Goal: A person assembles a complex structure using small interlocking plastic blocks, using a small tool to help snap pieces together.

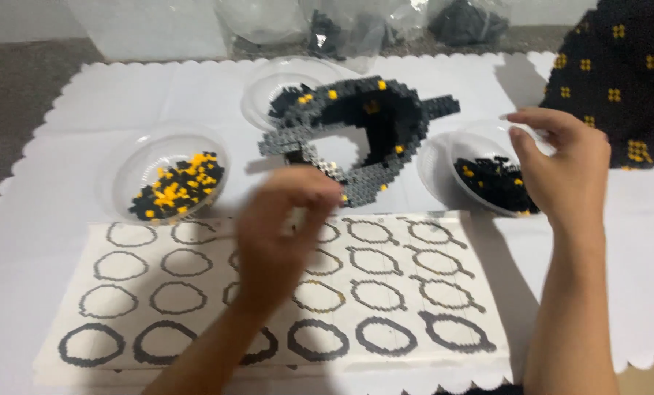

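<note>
**Block ring just past the left fingertips**

Block ring (356, 132), dark grey and black with yellow studs, stood on the white mat (85, 102), between three clear bowls. Lay straight ahead of the left hand (279, 219), almost touching at the near rim; long axis ran left to right, a short arm jutting right. Left hand blurred, fingers bunched narrow; held anything or not, could not tell. Right hand (565, 164) half open, curled over the right bowl (480, 175) of black pieces, holding nothing visible, farther from the ring. Printed sheet (415, 292) of ring outlines lay under the left forearm.
</note>
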